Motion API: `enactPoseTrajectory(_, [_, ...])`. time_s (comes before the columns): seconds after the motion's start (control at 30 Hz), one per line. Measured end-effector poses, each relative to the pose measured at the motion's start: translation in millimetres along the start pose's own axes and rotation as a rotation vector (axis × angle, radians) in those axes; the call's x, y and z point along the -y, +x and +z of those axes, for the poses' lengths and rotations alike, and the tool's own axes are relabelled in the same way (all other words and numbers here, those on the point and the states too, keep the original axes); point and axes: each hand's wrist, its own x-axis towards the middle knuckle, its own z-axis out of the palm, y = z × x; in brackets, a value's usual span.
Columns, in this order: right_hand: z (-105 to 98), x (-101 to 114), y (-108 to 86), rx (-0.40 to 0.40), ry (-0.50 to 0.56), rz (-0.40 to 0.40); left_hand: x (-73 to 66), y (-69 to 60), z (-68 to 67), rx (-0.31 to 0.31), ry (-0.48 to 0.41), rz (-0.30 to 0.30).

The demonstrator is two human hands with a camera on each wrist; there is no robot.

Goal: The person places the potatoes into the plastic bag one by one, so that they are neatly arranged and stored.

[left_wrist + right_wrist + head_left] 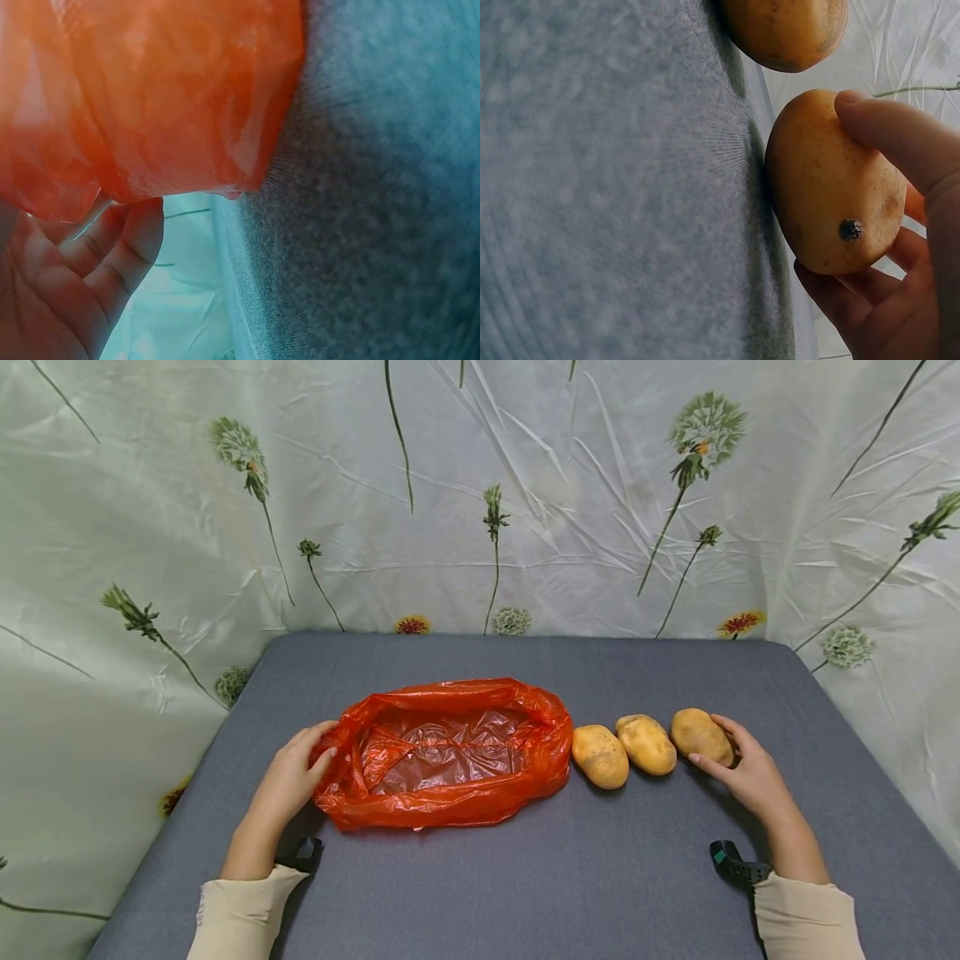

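Observation:
A red plastic bag (450, 814) lies on the table with its mouth spread wide, its bottom showing inside. At its left end my left hand (294, 770) holds the rim between thumb and fingers; in the left wrist view the bag (180, 97) hides some fingertips. Three potatoes sit in a row to the right of the bag. The left potato (601, 757) is beside the bag's right end, and the middle potato (647, 745) is close to it. Around the right potato (699, 737) my right hand (753, 777) curls its thumb and fingers. A dark spot marks this potato (817, 172).
The table (525, 893) has a grey cloth surface. Behind it and along its sides hangs a pale curtain (420, 527) printed with dandelions. Black straps are on both wrists, one being the right wrist strap (738, 865).

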Motion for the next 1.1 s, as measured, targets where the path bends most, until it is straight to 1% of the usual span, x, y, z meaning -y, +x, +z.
enactPoseTrajectory(0.27, [0.1, 3.1, -1.1, -0.051, -0.010, -0.002, 0.4, -0.3, -0.2, -0.003, 0.001, 0.004])
enactPoseTrajectory(0.4, [0.2, 4.2, -0.7, -0.086, -0.026, -0.014, 0.8, 0.0, -0.5, -0.007, 0.004, 0.011])
enactPoseTrajectory(0.7, [0.1, 9.4, 0.1, -0.139, -0.024, -0.035, 1.1, 0.1, -0.7, -0.009, -0.002, 0.024])
enactPoseTrajectory(0.93, [0.0, 20.8, 0.0, -0.192, -0.035, -0.088, 1.9, 0.8, 0.7, -0.027, -0.003, 0.040])
enactPoseTrajectory(1.1, [-0.4, 29.2, 0.1, -0.211, -0.041, -0.132, 0.6, 0.2, -1.3, -0.027, -0.010, 0.043])
